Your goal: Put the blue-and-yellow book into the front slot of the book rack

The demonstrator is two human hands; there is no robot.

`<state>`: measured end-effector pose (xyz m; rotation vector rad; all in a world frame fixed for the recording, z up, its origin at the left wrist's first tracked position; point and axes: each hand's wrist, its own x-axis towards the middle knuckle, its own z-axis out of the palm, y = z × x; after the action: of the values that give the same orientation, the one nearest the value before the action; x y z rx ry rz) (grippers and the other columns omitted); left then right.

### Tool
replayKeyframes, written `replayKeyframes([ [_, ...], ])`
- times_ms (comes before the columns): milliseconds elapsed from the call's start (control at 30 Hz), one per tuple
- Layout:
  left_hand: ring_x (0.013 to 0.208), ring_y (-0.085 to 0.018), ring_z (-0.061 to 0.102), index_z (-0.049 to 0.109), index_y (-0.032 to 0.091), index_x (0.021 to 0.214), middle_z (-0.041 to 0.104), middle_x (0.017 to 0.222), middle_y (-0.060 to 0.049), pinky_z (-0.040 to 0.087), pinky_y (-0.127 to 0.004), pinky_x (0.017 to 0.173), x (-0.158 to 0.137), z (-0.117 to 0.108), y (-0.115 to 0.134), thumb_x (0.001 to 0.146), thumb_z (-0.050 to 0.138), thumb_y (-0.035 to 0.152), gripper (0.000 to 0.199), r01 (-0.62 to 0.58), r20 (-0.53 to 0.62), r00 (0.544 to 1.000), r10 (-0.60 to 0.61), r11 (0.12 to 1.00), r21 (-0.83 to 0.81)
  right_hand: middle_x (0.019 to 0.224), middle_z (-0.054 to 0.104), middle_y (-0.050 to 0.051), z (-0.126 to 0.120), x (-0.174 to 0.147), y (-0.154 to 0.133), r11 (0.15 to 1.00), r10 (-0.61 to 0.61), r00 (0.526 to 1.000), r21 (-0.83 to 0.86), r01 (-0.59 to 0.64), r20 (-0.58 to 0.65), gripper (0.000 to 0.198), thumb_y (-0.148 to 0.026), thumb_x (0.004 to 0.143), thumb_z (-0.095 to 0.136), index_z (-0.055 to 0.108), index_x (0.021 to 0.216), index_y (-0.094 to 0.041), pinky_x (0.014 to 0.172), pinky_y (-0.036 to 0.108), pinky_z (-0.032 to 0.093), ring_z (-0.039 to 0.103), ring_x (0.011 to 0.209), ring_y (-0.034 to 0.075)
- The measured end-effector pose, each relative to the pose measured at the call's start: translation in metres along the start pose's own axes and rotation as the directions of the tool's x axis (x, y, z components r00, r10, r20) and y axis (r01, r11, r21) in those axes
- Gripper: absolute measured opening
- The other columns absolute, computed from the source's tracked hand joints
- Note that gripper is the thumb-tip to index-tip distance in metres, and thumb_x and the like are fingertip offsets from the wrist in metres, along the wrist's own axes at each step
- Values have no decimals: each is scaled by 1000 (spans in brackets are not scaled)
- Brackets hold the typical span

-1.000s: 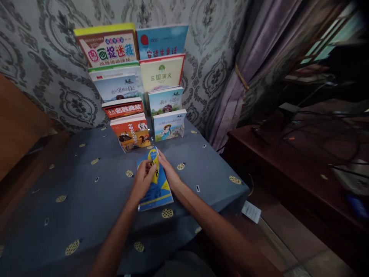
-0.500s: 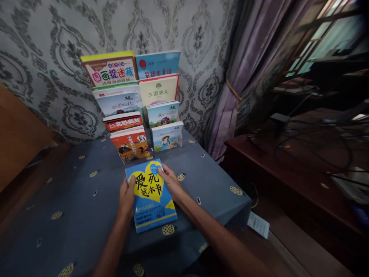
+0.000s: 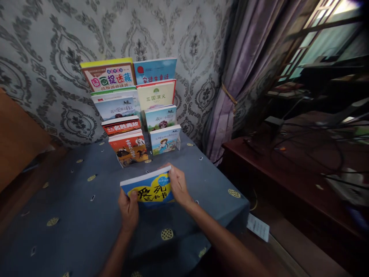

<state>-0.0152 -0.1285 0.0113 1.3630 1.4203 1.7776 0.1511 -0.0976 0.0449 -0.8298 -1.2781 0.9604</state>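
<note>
Head view: left hand [image 3: 128, 207] gripped the left edge of the blue-yellow book [image 3: 157, 190], thumb on cover; right hand [image 3: 179, 186] gripped the right edge near the top corner. Both closed to book thickness. Book tilted, over table [image 3: 86, 219], nearer than upright books [image 3: 160, 117]. Bottom contact: couldn't tell.

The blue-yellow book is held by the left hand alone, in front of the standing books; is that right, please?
Not quite: the head view shows the left hand and right hand both holding the blue-yellow book, in front of the standing books.
</note>
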Motion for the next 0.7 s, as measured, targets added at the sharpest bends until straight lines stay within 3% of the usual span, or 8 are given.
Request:
replayKeyframes([
  [133,73,-20,67,61,22,81,71,78,-3,55,-30,69,-10,-8,-12,76,68,58,37,85,70,994,-85,996,14,72,64,1,-8,-23,24,1000,-12,998,2,12,57,51,-69,89,50,73,94,-23,65,30,46,56,68,20],
  [233,78,-24,70,65,21,82,74,80,-5,58,-35,72,-18,-19,-22,72,72,56,38,157,182,969,-164,986,52,84,71,3,-22,-43,40,999,36,982,-47,-27,187,36,-55,91,57,72,105,-26,76,34,51,64,81,24],
  [400,84,-29,72,71,23,82,77,84,-6,59,-42,80,-25,-45,-30,73,75,52,31,96,364,914,-176,969,227,101,75,3,-49,-60,44,970,134,921,-240,-46,366,17,-37,89,65,72,102,-29,88,38,52,67,95,26],
  [533,82,-29,73,70,25,79,77,85,-5,60,-41,76,-20,-50,-27,75,74,49,25,27,381,913,-144,955,296,100,75,3,-54,-54,44,964,112,903,-266,2,414,14,-36,91,64,72,100,-29,86,37,53,69,93,26],
  [700,72,-27,72,67,22,75,75,75,-6,59,-38,67,-8,-36,-31,78,70,52,30,-53,297,953,-60,933,357,85,75,2,-47,-39,60,960,48,944,-275,46,326,16,-42,93,63,71,91,-28,86,39,53,68,86,25],
])
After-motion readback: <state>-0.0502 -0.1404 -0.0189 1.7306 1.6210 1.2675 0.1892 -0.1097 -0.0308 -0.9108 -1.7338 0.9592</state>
